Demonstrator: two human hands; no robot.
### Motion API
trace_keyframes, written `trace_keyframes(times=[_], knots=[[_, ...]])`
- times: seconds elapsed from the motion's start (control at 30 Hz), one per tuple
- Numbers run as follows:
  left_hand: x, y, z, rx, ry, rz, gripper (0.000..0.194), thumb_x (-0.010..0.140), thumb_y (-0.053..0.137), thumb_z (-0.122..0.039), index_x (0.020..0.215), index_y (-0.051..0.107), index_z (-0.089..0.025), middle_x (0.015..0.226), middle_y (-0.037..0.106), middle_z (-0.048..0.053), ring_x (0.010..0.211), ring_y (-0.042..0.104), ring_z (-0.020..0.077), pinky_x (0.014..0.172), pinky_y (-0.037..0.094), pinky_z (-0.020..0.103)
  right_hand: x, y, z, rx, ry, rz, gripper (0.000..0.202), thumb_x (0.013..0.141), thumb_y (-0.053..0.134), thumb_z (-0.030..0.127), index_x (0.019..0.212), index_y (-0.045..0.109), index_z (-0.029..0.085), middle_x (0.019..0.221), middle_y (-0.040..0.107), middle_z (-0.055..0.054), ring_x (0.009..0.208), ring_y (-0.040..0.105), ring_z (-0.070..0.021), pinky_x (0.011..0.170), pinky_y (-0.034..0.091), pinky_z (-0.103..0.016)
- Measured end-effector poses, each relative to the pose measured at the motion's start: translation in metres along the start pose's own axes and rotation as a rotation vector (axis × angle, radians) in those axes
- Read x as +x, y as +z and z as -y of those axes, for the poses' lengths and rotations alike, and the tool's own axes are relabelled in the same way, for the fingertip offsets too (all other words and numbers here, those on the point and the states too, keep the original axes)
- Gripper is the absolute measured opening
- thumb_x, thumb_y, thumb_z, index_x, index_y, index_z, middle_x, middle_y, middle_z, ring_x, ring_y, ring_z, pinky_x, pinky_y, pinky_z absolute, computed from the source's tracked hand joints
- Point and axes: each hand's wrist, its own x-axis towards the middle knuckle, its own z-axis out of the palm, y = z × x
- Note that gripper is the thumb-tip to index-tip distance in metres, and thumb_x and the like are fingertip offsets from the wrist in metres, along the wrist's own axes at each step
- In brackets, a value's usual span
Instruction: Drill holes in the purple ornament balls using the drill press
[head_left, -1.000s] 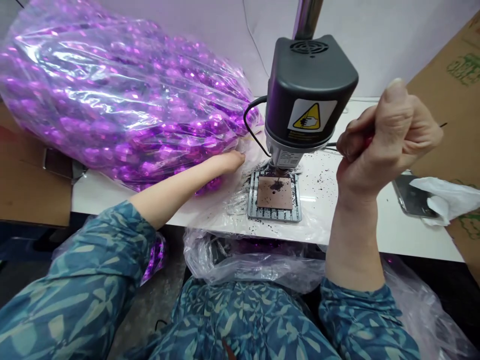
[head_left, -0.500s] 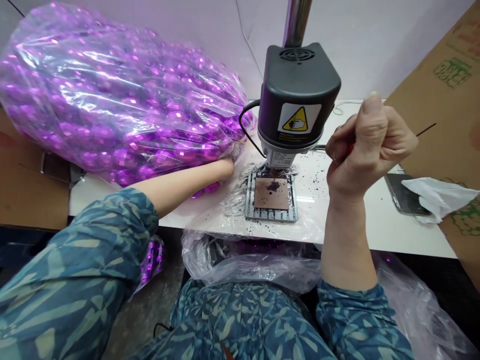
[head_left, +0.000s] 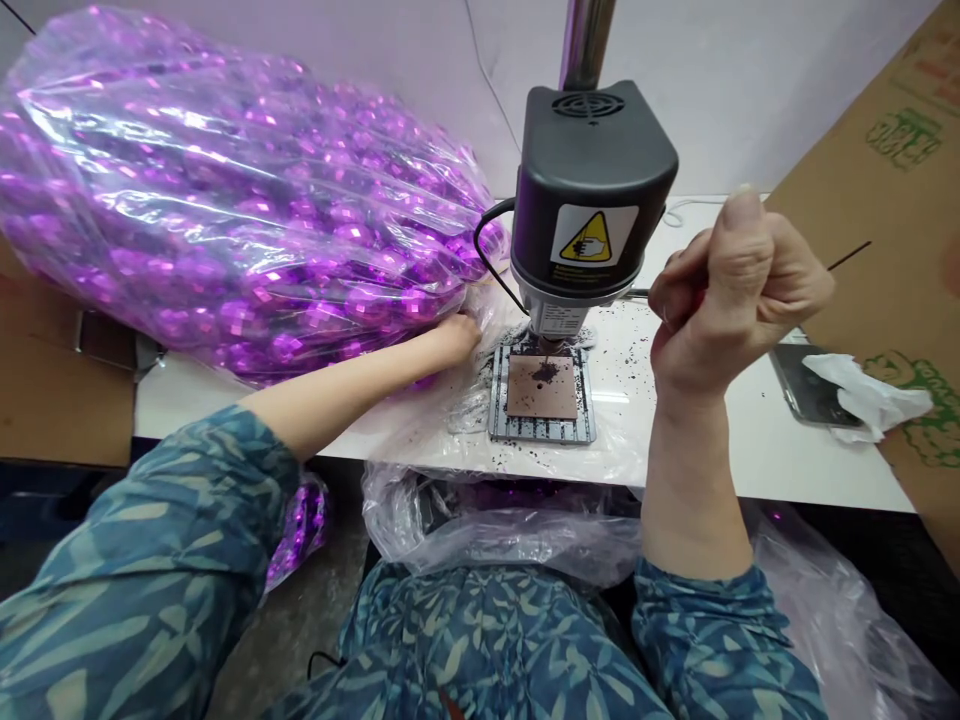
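A black drill press (head_left: 596, 170) with a yellow warning label stands over a slotted metal base (head_left: 495, 400). On that base lies a brown square plate (head_left: 541, 400) with a small dark hole and a heap of dark shavings under the bit. My right hand (head_left: 735, 290) is closed round the press's lever (head_left: 637, 293), right of the motor head. My left hand (head_left: 461, 338) is at the mouth of a big clear bag of shiny purple balls (head_left: 285, 210), left of the press. Its fingers are hidden by the plastic and the hand itself.
Dark shavings lie over the white table (head_left: 810, 470). A phone (head_left: 806, 385) is at the right, partly under a crumpled white tissue (head_left: 874, 395). Cardboard boxes stand at the right (head_left: 862, 200) and left (head_left: 60, 380). Clear plastic (head_left: 517, 540) hangs at the table's front edge.
My left hand has come slightly out of the bag's mouth, and more of its back now shows. My right hand has kept its place on the lever.
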Motion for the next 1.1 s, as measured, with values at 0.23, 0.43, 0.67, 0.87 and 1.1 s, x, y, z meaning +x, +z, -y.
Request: trace_keyframes(times=[0.23,0.43,0.67,0.87,1.1], knots=[[-0.042,-0.007,-0.010,-0.481,0.016,-0.122,0.045,0.098,0.063,-0.034,0.141,0.061,-0.021,0.134,0.064,0.015,0.109,0.071,0.0258,0.098,0.060,0.043,-0.002,0.001,0.003,-0.116,0.020,-0.017,0.051,0.097,0.060,0.046,0.055,0.054,0.018,0.042,0.038,0.007,0.037,0.034,0.0000,0.044,0.029,-0.022],[-0.070,0.016,-0.021,-1.368,-0.207,-0.011,0.052,0.094,0.072,-0.048,0.138,0.061,-0.022,0.120,0.074,0.011,0.087,0.073,0.0168,0.080,0.065,0.035,-0.002,0.002,0.007,-0.157,0.030,-0.003,0.053,0.096,0.058,0.049,0.054,0.052,0.019,0.043,0.037,0.006,0.037,0.034,-0.0024,0.042,0.025,-0.025],[-0.070,0.044,-0.038,-1.452,-0.253,-0.023,0.048,0.096,0.068,-0.059,0.130,0.067,-0.025,0.119,0.076,0.010,0.096,0.075,0.0216,0.085,0.065,0.040,-0.003,0.003,0.013,-0.135,0.045,0.006,0.053,0.097,0.058,0.047,0.055,0.050,0.017,0.045,0.037,0.006,0.039,0.035,0.0011,0.045,0.025,-0.020],[-0.059,0.075,-0.042,-1.233,-0.092,-0.190,0.058,0.089,0.077,-0.057,0.135,0.067,-0.023,0.131,0.074,0.011,0.123,0.069,0.0254,0.110,0.055,0.046,-0.005,0.001,0.015,-0.135,0.038,0.038,0.057,0.096,0.056,0.056,0.057,0.047,0.016,0.049,0.031,0.006,0.043,0.036,0.0036,0.048,0.029,-0.017],[-0.049,0.093,-0.041,-1.158,-0.079,-0.230,0.069,0.084,0.080,-0.059,0.138,0.063,-0.019,0.136,0.072,0.014,0.127,0.068,0.0296,0.112,0.053,0.050,-0.005,0.003,0.012,-0.159,0.063,-0.004,0.060,0.091,0.056,0.067,0.056,0.048,0.018,0.046,0.036,0.005,0.041,0.033,-0.0026,0.047,0.033,-0.026]])
